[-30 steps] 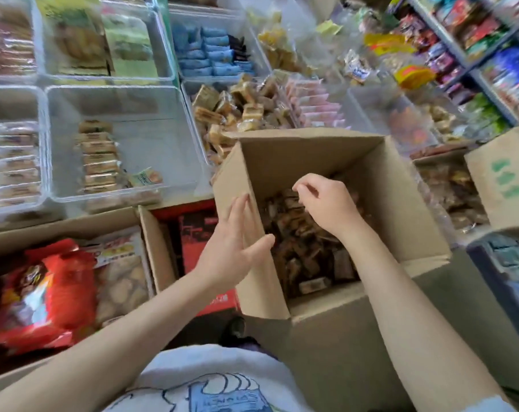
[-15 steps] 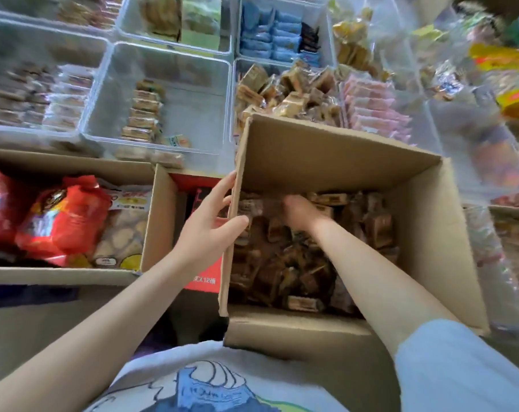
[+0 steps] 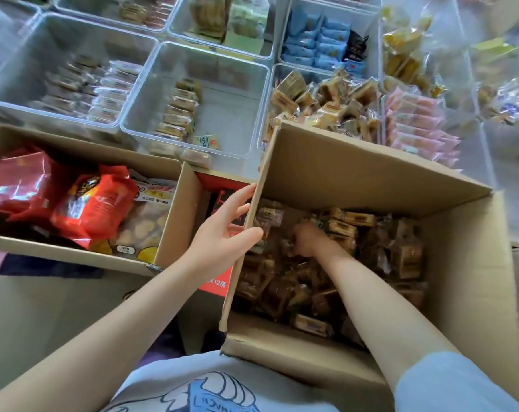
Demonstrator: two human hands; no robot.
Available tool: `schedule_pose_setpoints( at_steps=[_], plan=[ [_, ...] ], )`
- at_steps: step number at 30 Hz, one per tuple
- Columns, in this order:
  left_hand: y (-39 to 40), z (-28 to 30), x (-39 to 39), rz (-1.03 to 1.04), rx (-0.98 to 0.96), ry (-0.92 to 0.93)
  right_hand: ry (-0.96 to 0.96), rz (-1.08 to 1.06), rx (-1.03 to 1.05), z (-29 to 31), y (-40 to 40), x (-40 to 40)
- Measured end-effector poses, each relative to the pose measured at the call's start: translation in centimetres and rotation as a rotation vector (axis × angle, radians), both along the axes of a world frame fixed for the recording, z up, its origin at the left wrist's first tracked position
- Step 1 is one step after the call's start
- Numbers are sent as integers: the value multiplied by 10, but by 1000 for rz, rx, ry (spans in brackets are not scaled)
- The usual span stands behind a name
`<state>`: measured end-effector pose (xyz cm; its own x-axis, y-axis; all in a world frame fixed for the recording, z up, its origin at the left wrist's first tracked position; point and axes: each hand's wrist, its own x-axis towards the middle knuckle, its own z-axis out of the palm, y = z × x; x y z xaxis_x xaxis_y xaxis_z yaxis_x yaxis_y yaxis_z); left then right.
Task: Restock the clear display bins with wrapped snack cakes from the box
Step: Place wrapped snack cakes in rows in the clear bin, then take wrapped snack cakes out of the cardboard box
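A person leaned over a big cardboard box (image 3: 371, 173) that stood open in front of the clear display bins. The box was full of wrapped snack cakes (image 3: 350, 224) in brown and gold wrappers, all piled in a jumble.

The right hand (image 3: 307, 240) was deep down in the box, among the cakes near its left side. Its fingers were curled into the pile. It was too dark and blurry there to tell if the grip was closed on a cake.

The left hand (image 3: 225, 230) was at the left wall of the box. Its fingers lay straight along the outside of the wall and its thumb hooked over the top edge, so it pinched the wall between them.

Just behind the box was a bin (image 3: 277, 81) heaped with the same kind of snack cakes. To the left of that one was a nearly bare bin (image 3: 237, 96) with one short row of wrapped cakes (image 3: 178, 111) in it. Further left, another bin (image 3: 29, 55) held rows of pale wrapped snacks. At the back, one bin held blue packets (image 3: 317, 43), and pink packets (image 3: 418, 123) lay to the right of the heaped bin.

To the left of the big box stood a second cardboard box (image 3: 175, 209). It held red snack bags (image 3: 94, 203) and a clear bag of pale round snacks (image 3: 145, 224). A red carton (image 3: 219, 281) sat between the two boxes.
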<state>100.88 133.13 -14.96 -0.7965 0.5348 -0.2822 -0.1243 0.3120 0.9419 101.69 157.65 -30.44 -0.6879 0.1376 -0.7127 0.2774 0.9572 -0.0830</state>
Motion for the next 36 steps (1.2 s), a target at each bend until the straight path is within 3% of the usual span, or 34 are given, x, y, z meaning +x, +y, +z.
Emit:
schedule_pose_setpoints(
  at_steps=[6, 9, 12, 14, 16, 21, 23, 26, 31, 36],
  plan=[
    [-4, -6, -4, -27, 38, -11, 150, -605, -627, 112, 16, -6],
    [-8, -12, -13, -90, 62, -58, 313, -833, -1120, 170, 7, -4],
    [-20, -15, -36, -152, 49, -78, 443, -895, -1520, 216, -20, -10],
    [-36, -14, -60, -154, 16, -45, 493, -835, -1598, 231, -46, -25],
    [-58, -14, -92, -141, -46, 55, 556, -784, -1473, 236, -81, -52],
    [-148, -34, -203, -20, -318, 401, 743, -566, -834, 224, -175, -146],
    [-192, -48, -252, 77, -433, 493, 763, -462, -672, 213, -211, -186],
    [-247, -68, -325, 172, -598, 645, 765, -351, -526, 191, -255, -241],
    [-299, -110, -394, -65, -896, 584, 770, -229, -351, 165, -309, -324],
    [-308, -122, -392, -84, -865, 683, 877, -118, -184, 146, -324, -405]
  ],
)
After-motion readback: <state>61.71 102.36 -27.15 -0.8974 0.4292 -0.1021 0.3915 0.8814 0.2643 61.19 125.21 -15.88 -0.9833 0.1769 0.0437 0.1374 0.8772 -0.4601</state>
